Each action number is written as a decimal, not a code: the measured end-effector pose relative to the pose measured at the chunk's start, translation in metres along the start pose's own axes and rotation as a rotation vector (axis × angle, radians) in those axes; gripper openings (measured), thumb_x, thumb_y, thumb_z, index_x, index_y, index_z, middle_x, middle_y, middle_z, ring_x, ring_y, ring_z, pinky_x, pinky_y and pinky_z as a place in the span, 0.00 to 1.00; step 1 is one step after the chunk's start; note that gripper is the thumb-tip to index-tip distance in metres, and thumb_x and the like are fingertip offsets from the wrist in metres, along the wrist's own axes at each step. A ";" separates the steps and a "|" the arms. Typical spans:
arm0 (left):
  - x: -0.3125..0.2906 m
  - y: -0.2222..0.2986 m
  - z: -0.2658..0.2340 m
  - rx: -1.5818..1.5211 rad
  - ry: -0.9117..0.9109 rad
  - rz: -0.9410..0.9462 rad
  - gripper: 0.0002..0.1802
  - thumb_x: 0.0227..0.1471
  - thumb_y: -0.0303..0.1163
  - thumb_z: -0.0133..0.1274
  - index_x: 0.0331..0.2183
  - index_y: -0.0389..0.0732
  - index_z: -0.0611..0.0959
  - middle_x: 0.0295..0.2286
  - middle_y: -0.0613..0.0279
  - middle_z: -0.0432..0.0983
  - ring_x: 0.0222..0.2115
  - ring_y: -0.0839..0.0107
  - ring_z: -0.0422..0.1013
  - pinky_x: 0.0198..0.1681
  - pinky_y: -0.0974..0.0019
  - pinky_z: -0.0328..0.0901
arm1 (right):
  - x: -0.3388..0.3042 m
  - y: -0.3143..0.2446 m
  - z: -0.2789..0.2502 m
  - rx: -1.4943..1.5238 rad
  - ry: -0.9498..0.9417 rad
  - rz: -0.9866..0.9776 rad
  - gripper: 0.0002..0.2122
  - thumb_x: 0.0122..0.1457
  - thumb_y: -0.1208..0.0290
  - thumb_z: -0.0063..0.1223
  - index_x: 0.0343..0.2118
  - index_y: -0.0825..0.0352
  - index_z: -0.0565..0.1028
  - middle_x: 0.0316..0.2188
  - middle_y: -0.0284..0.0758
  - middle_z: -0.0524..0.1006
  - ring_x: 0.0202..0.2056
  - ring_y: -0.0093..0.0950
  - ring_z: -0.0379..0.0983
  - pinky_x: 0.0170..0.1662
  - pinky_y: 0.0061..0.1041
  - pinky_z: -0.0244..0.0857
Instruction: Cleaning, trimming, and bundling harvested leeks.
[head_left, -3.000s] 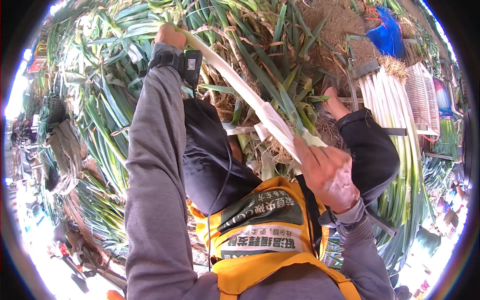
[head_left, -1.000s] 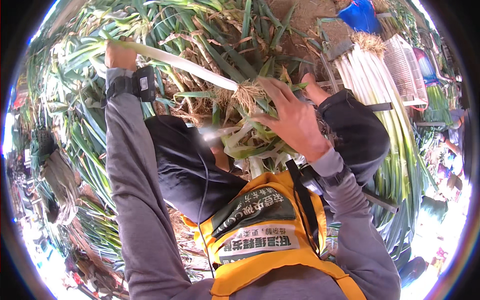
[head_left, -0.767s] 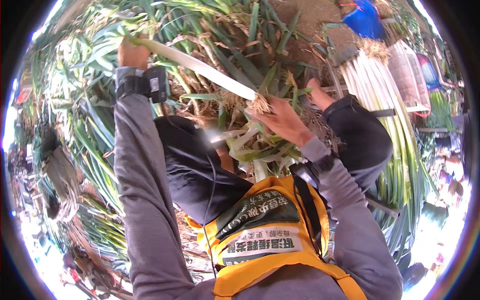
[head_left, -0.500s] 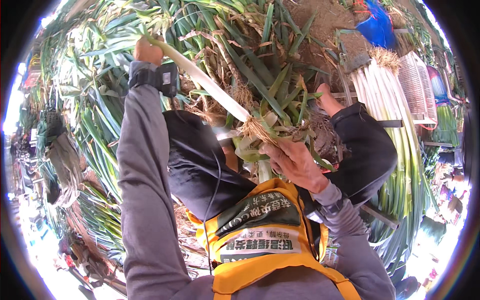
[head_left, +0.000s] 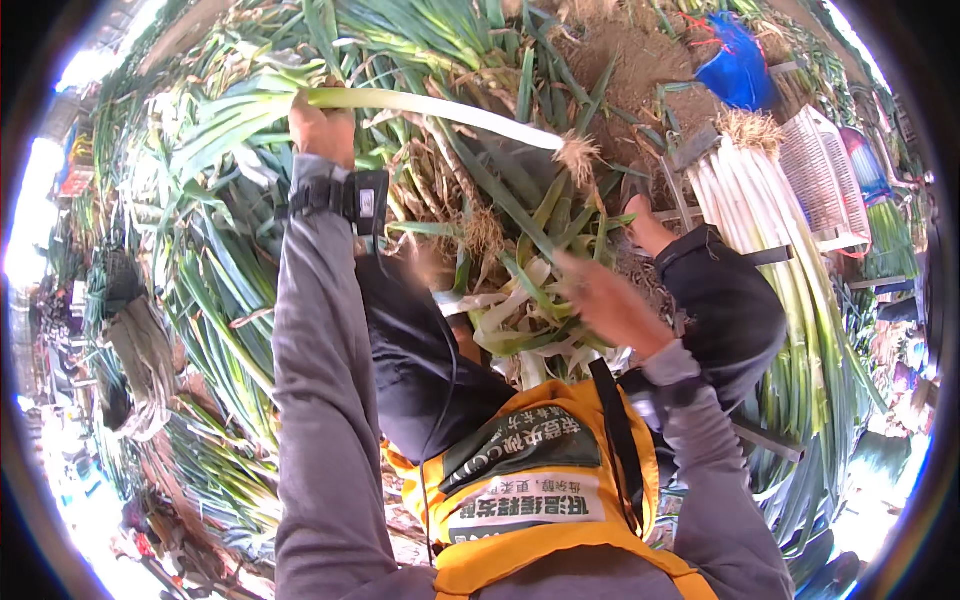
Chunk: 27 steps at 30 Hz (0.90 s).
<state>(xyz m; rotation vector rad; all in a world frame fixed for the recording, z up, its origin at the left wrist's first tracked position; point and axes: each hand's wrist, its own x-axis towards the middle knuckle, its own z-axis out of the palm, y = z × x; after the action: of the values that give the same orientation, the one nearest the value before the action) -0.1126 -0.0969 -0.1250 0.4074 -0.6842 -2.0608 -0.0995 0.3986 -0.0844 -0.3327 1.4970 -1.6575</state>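
Observation:
Up at the far left, my left hand [head_left: 322,130] is closed round a leek [head_left: 440,103] where its white shank turns into green leaves. The leek's shank points rightward and slightly down, ending in a brush of pale roots. My right hand [head_left: 615,300] is apart from it, lower and to the right, above a pile of stripped leaves [head_left: 510,325] between my legs. Motion smears its fingers, so I cannot make out their shape or anything in them.
Unpeeled leeks [head_left: 215,320] lie heaped on the left and ahead. At right, a bundle of cleaned leeks [head_left: 770,220] rests in a metal frame, roots away from me. Beyond it are a white plastic basket [head_left: 822,180] and a blue bag [head_left: 738,65]. I wear a yellow apron [head_left: 540,540].
The leek has swung from a downward slant to nearly level, its root end moving up and away from my right hand. My left hand has shifted slightly right and nearer.

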 end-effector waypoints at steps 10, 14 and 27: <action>-0.093 0.013 0.108 -0.163 0.059 -0.214 0.16 0.56 0.24 0.55 0.44 0.30 0.70 0.43 0.53 0.68 0.48 0.59 0.67 0.60 0.53 0.64 | 0.085 -0.021 0.056 -0.462 0.052 -0.282 0.15 0.63 0.66 0.53 0.46 0.74 0.73 0.33 0.38 0.76 0.26 0.23 0.76 0.28 0.23 0.70; -0.111 0.003 0.118 -0.032 -0.073 -0.232 0.14 0.55 0.26 0.56 0.43 0.35 0.75 0.41 0.57 0.75 0.44 0.65 0.72 0.54 0.60 0.67 | 0.094 -0.064 0.077 -0.314 0.108 -0.446 0.14 0.62 0.72 0.55 0.48 0.74 0.73 0.33 0.35 0.76 0.27 0.18 0.74 0.30 0.20 0.70; -0.180 -0.019 0.149 0.342 -0.568 -0.267 0.18 0.57 0.24 0.53 0.49 0.43 0.74 0.43 0.65 0.76 0.45 0.72 0.72 0.52 0.65 0.68 | 0.146 -0.152 0.078 -0.777 0.378 -0.997 0.22 0.55 0.58 0.62 0.43 0.74 0.75 0.34 0.47 0.78 0.35 0.38 0.77 0.40 0.34 0.70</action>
<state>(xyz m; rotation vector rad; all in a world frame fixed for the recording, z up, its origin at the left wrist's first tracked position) -0.1054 0.1096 -0.0133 0.0946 -1.3973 -2.3354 -0.1951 0.2269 0.0236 -1.4363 2.4802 -1.8073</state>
